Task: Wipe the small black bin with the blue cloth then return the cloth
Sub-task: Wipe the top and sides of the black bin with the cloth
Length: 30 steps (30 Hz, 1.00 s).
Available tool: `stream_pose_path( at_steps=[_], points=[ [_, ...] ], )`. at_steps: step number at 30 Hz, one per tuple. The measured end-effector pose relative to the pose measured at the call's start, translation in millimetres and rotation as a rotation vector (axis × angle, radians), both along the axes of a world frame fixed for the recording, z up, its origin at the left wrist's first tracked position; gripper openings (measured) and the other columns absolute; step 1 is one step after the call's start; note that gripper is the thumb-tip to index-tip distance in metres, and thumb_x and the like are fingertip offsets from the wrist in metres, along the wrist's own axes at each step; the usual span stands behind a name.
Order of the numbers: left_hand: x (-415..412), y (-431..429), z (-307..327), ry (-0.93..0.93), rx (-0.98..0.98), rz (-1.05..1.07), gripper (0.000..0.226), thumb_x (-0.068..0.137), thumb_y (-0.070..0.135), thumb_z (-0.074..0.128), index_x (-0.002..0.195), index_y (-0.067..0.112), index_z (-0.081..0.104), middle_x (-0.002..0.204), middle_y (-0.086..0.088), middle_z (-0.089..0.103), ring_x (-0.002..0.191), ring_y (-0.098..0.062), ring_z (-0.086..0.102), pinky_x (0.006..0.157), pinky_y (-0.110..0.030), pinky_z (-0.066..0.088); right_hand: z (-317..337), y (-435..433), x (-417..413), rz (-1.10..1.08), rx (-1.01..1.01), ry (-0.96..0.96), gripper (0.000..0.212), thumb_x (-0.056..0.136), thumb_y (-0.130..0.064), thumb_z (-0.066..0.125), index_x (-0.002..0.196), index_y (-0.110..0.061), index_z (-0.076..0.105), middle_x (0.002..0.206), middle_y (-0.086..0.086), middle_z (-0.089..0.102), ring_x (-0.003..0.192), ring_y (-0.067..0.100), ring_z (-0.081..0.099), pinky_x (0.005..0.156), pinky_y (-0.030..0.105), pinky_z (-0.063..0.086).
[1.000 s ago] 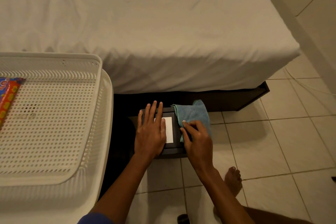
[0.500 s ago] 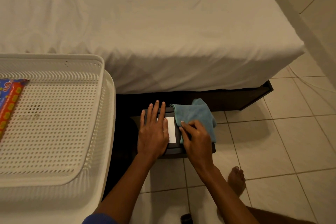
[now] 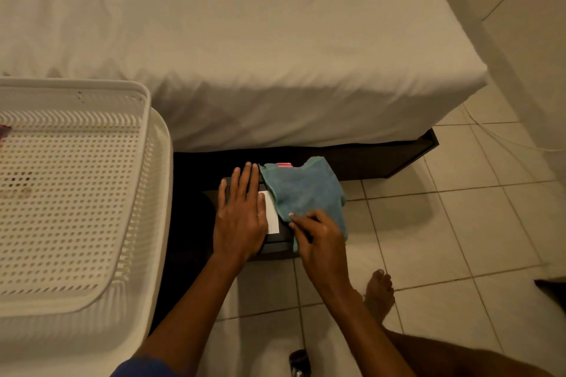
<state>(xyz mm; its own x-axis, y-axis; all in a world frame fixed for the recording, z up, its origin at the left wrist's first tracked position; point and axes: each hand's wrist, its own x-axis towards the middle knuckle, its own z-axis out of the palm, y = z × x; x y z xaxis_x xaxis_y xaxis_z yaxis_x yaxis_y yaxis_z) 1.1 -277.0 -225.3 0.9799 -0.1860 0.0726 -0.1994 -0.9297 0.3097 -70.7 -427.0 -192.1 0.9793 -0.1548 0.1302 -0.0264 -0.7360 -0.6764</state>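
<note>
The small black bin [image 3: 277,244] stands on the floor against the dark bed base, with a white label [image 3: 272,217] on its top. My left hand [image 3: 240,217] lies flat on the bin's top, fingers spread, covering its left part. The blue cloth [image 3: 306,190] is draped over the bin's right side. My right hand [image 3: 321,242] pinches the cloth's near edge at the bin's right front corner. A pink strip [image 3: 284,165] peeks out behind the cloth.
A white perforated plastic basket [image 3: 147,193] stands close on the left. The bed [image 3: 245,55] with a white sheet fills the far side. Tiled floor [image 3: 444,223] opens to the right, where my bare foot [image 3: 379,291] rests. A thin white cable [image 3: 502,139] runs by the wall.
The cloth has spread wider and further back over the bin's right side. My right hand shifted slightly toward the near edge. My left hand stays flat on the bin.
</note>
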Motion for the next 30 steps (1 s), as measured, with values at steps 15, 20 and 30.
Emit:
stream_pose_path(
  at_steps=[15,20,30],
  points=[
    [0,-1,1,0.014,0.003,-0.002,0.058,0.102,0.032,0.020,0.155,0.011,0.008,0.164,-0.005,0.011,0.151,-0.018,0.004,0.122,-0.043,0.009,1,17,0,-0.114,0.009,-0.008,0.019,0.085,-0.011,0.072,0.103,-0.008,0.072,0.093,0.004,0.064,0.082,0.010,0.062,0.070,0.009,0.044],
    [-1,0,4,0.033,-0.033,0.002,0.059,0.102,0.034,0.015,0.155,0.013,0.005,0.164,-0.005,0.007,0.151,-0.016,0.000,0.123,-0.043,0.008,-2,18,36,-0.150,-0.010,-0.043,0.020,0.089,-0.013,0.068,0.107,-0.006,0.069,0.099,0.008,0.064,0.088,0.014,0.063,0.074,0.024,0.057],
    [0,1,3,0.022,-0.031,-0.006,0.058,0.102,0.033,0.016,0.155,0.012,0.007,0.164,-0.005,0.009,0.151,-0.017,0.001,0.123,-0.043,0.008,-8,18,34,-0.163,-0.059,-0.083,0.014,0.089,-0.014,0.068,0.102,-0.009,0.067,0.098,0.007,0.062,0.088,0.015,0.062,0.072,0.028,0.057]
  ],
)
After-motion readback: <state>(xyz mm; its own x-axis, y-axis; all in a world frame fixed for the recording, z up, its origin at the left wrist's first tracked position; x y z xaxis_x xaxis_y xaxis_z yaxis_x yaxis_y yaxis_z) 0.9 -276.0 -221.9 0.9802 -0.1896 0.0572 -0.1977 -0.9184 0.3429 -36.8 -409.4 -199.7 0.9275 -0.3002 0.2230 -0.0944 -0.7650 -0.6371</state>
